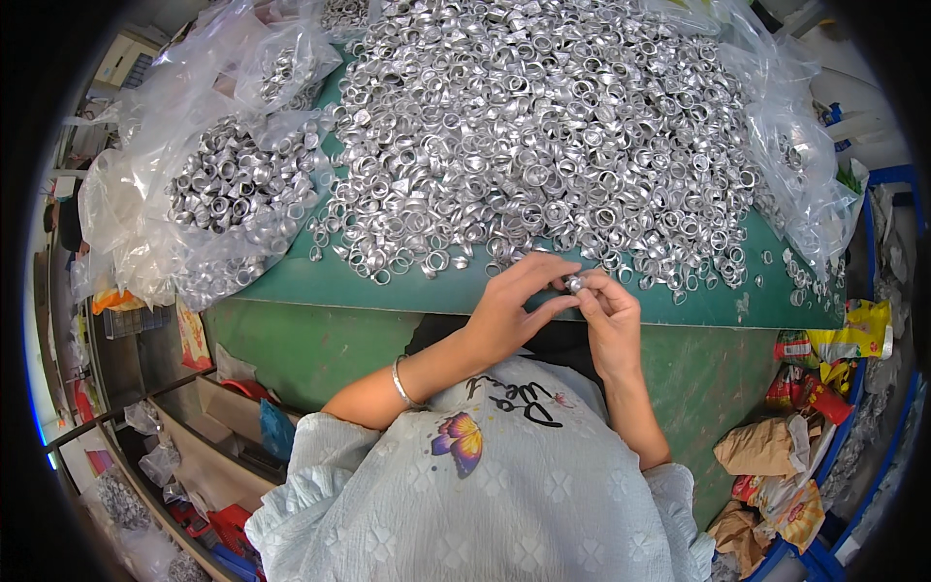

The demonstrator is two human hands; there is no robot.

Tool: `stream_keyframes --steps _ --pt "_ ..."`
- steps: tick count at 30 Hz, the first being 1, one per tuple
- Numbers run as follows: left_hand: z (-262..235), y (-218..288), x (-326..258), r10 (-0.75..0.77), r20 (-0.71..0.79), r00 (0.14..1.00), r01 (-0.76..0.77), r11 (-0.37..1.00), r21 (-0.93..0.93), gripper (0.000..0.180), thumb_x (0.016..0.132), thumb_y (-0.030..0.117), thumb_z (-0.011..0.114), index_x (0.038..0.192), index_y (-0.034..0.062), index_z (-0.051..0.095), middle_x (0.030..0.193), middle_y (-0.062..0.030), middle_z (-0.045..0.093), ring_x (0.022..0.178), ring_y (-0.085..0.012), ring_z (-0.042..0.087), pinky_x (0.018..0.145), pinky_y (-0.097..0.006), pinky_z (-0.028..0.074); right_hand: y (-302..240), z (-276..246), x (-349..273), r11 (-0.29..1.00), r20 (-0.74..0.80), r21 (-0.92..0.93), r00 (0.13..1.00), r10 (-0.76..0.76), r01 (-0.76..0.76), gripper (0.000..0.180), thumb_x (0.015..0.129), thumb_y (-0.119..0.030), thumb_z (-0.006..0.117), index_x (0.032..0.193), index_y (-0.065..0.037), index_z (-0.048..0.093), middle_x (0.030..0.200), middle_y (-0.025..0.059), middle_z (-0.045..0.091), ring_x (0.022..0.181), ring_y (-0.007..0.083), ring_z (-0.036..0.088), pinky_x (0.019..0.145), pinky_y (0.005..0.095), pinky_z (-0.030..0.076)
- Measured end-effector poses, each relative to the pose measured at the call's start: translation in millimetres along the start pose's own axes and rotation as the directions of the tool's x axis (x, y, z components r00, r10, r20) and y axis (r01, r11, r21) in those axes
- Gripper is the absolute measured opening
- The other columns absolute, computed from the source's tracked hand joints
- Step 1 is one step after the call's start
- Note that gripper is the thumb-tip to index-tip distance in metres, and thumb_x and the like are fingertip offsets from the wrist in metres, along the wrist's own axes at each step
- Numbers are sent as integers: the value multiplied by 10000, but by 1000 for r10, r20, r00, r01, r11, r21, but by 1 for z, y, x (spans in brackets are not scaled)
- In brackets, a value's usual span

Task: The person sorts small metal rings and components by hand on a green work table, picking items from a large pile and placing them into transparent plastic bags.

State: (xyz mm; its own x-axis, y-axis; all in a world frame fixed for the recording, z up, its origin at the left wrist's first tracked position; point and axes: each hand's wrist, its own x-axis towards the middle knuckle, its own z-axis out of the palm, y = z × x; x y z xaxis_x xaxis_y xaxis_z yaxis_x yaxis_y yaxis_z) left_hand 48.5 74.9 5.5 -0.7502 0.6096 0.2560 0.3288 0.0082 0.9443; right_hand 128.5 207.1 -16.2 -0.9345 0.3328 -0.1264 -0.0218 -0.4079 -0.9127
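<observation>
Close to the table's near edge, my left hand (519, 303) and my right hand (615, 318) meet over a small silver ring (573, 283). Thumb and fingers of the right hand pinch the ring from its right side. The left thumb and fingertips curl around it from the other side, hiding part of it. Just beyond my fingers spreads a big heap of loose silver rings (543, 145) on the green tabletop (407, 296). A silver bangle circles my left wrist.
Clear plastic bags (126, 209) of rings lie at the table's left; another plastic bag (790, 145) lies at the right. Shelves with compartments (208, 427) stand low on the left. Paper bags (761, 446) and a yellow packet (858, 330) sit in a blue-framed rack on the right.
</observation>
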Motion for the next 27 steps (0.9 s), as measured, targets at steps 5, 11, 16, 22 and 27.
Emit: stream_keyframes --steps 5,11,16,22,27 --pt "2 -10 -8 -151 -22 988 148 982 -116 298 748 -71 619 1039 -3 601 918 -88 590 768 -142 589 629 -238 482 -15 -1 -5 840 -25 -518 978 -206 163 114 822 19 551 916 45 609 860 77 589 792 118 546 685 225 431" --pt "-10 -6 -15 -122 -36 992 126 970 206 300 745 -77 588 1031 15 592 942 -91 588 804 -197 599 651 -291 481 -15 -27 -6 426 -38 -877 853 -521 222 206 739 33 622 944 17 606 906 119 561 823 243 523 735 316 423" --pt "-8 -12 -9 115 24 993 -105 773 626 304 713 -28 605 999 72 587 1049 -74 571 963 -266 533 812 -367 386 -13 -17 7 71 161 -973 861 -482 222 417 690 -67 691 1075 -23 540 990 119 522 887 288 484 779 376 362" --pt "-18 -28 9 174 -27 984 -90 632 770 298 720 10 576 1009 82 586 1236 -124 436 1193 -334 365 942 -524 246 14 -15 14 185 236 -910 831 -504 371 344 696 -13 661 1017 19 544 974 150 518 874 317 504 734 394 428" --pt "13 -11 9 133 220 966 -248 705 664 384 751 94 624 1127 127 551 1337 -113 369 1265 -397 258 953 -654 157 2 -18 10 208 248 -887 806 -538 412 278 673 -7 674 938 -1 591 968 126 528 848 298 520 721 373 426"
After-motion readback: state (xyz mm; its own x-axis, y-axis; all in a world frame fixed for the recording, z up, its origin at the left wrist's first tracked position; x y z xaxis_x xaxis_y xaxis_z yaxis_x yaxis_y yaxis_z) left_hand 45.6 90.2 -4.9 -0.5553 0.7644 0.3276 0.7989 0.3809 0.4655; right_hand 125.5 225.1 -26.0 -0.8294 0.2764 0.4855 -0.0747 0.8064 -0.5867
